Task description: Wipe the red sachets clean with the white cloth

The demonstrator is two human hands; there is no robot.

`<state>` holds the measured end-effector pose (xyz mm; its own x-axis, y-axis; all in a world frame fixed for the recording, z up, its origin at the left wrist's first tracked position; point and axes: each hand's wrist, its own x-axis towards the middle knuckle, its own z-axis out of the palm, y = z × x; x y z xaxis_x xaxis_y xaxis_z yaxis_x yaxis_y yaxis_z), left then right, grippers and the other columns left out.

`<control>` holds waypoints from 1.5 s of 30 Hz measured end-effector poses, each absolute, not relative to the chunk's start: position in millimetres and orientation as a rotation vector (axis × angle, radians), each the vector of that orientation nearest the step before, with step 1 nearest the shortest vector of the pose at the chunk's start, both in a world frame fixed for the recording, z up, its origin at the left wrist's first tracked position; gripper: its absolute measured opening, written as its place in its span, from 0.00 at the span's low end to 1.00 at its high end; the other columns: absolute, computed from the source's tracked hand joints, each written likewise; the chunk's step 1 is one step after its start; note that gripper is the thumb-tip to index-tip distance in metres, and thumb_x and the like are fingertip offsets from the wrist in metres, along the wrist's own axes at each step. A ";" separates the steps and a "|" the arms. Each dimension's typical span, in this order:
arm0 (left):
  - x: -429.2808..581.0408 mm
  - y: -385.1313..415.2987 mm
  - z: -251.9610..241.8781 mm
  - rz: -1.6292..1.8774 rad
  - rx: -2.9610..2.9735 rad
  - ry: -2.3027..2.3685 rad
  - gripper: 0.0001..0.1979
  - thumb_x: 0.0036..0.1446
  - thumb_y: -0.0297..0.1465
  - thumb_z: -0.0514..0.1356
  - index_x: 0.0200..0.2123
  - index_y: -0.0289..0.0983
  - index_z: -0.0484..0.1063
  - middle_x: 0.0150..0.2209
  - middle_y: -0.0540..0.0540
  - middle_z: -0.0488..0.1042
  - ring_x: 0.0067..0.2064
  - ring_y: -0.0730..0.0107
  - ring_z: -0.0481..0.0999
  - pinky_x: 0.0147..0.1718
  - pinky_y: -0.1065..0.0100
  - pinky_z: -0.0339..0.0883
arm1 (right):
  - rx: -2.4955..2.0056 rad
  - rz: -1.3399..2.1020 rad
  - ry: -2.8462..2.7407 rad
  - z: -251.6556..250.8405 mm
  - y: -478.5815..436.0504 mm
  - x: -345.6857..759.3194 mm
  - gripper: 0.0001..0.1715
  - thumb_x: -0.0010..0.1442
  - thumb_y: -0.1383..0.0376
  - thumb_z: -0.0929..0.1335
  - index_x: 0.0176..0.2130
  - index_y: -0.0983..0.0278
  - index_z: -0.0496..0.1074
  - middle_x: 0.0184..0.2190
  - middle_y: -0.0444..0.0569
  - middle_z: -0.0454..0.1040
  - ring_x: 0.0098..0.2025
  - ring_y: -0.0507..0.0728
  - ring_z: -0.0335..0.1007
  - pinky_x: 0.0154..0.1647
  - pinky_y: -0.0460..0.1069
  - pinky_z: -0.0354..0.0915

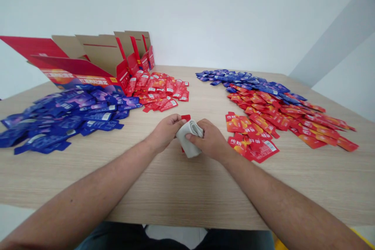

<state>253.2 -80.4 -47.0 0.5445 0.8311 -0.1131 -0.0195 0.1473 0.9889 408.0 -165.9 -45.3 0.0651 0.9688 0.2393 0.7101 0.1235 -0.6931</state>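
Observation:
Over the middle of the table, my right hand [212, 138] is closed around a folded pale grey cloth [189, 144], thumb across its front. The cloth lies against a red packet [186, 117], which shows only at its top and lower left edges. My left hand [165, 131] pinches the left side of that packet; its fingertips are partly hidden by the cloth. Just right of my right hand lies a loose group of red and orange packets [252, 133], printed with white characters.
Blue-purple packets [84, 111] are heaped at left, with red packets [159, 88] behind. Open red cardboard boxes [88, 70] stand at the back left against the wall. On the right, blue packets [243, 78] and red-orange packets [281, 113] spread in a long pile.

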 end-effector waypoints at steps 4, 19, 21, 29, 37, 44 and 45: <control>247.5 -82.0 -55.2 0.720 1.190 0.767 0.16 0.51 0.41 0.66 0.30 0.36 0.66 0.24 0.55 0.67 0.24 0.78 0.65 0.25 0.74 0.63 | -1.758 0.576 -1.633 -40.3 -163.8 407.5 0.14 0.57 0.54 0.71 0.36 0.63 0.72 0.35 0.46 0.73 0.37 0.54 0.69 0.36 0.49 0.61; 251.8 -75.3 -77.1 0.739 1.319 0.727 0.13 0.54 0.40 0.63 0.28 0.37 0.68 0.24 0.53 0.71 0.26 0.75 0.71 0.27 0.72 0.68 | -1.789 0.808 -1.447 -50.4 -167.0 422.4 0.21 0.55 0.50 0.70 0.40 0.63 0.72 0.34 0.48 0.76 0.34 0.57 0.72 0.32 0.49 0.64; 251.5 -75.4 -77.6 0.700 1.354 0.724 0.13 0.53 0.39 0.64 0.27 0.37 0.67 0.24 0.53 0.71 0.26 0.74 0.71 0.27 0.71 0.67 | -1.791 0.762 -1.487 -50.1 -170.2 425.6 0.20 0.55 0.50 0.70 0.39 0.63 0.73 0.34 0.48 0.76 0.36 0.57 0.72 0.32 0.50 0.64; 248.6 -80.2 -69.5 0.595 1.515 0.762 0.08 0.50 0.34 0.64 0.26 0.38 0.68 0.24 0.51 0.73 0.26 0.73 0.72 0.26 0.72 0.66 | -1.748 0.764 -1.524 -45.5 -172.5 429.4 0.19 0.56 0.50 0.69 0.38 0.62 0.72 0.34 0.48 0.75 0.36 0.58 0.72 0.34 0.50 0.65; 245.2 -84.2 -74.5 0.596 1.650 0.758 0.10 0.55 0.36 0.60 0.26 0.38 0.66 0.24 0.52 0.70 0.27 0.73 0.68 0.27 0.72 0.63 | -1.824 0.412 -1.616 -43.4 -174.6 431.1 0.17 0.60 0.50 0.67 0.35 0.62 0.70 0.36 0.50 0.72 0.41 0.59 0.69 0.39 0.52 0.63; 246.9 -90.4 -72.3 0.543 1.537 0.678 0.09 0.53 0.35 0.61 0.26 0.38 0.66 0.24 0.52 0.69 0.27 0.73 0.66 0.28 0.71 0.61 | -1.893 0.363 -1.859 -35.0 -181.7 427.8 0.14 0.62 0.53 0.66 0.38 0.62 0.70 0.35 0.49 0.74 0.37 0.58 0.69 0.36 0.51 0.59; 247.2 -90.1 -72.3 0.550 1.544 0.677 0.10 0.53 0.35 0.61 0.25 0.38 0.66 0.24 0.52 0.69 0.27 0.73 0.66 0.28 0.71 0.61 | -1.915 0.341 -1.817 -35.1 -181.5 427.7 0.14 0.63 0.53 0.66 0.39 0.62 0.70 0.35 0.50 0.74 0.38 0.58 0.69 0.36 0.51 0.59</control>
<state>247.2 -90.1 -72.3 0.7094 0.7031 -0.0499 0.0957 -0.0259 0.9951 427.7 -181.5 -35.1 0.0899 0.9858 0.1416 0.8676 -0.0077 -0.4972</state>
